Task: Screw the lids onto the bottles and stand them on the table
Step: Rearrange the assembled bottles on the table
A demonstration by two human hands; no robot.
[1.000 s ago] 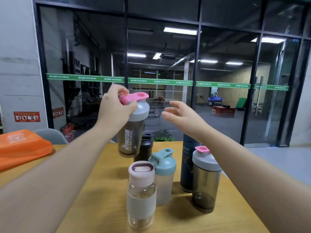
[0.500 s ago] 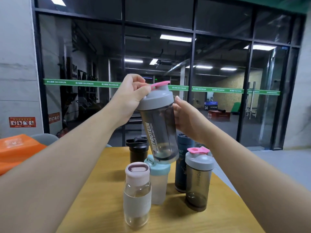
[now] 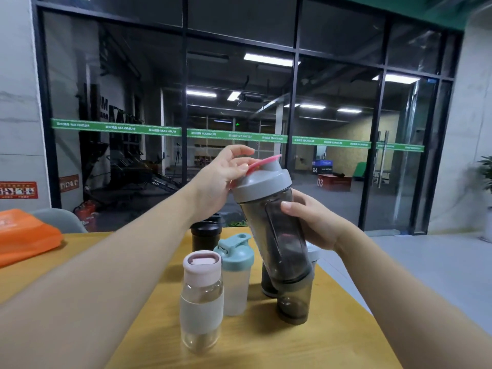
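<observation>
Lid-tightening step, midair: right hand (image 3: 314,219) grasping tilted smoky bottle (image 3: 277,235) by its body, left hand (image 3: 221,179) clasping grey lid (image 3: 262,183) at its near rim, seemingly twisting; next, finish turn, stand bottle on desk (image 3: 266,350) below hands, among capped bottles

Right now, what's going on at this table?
A person holds a smoky grey shaker bottle tilted in the air above the wooden table. The right hand grips its body, while the left hand holds its grey lid by the pink flap. Below stand a clear bottle with a pink cap, a teal-lidded shaker, a black bottle and others partly hidden behind the held one.
</observation>
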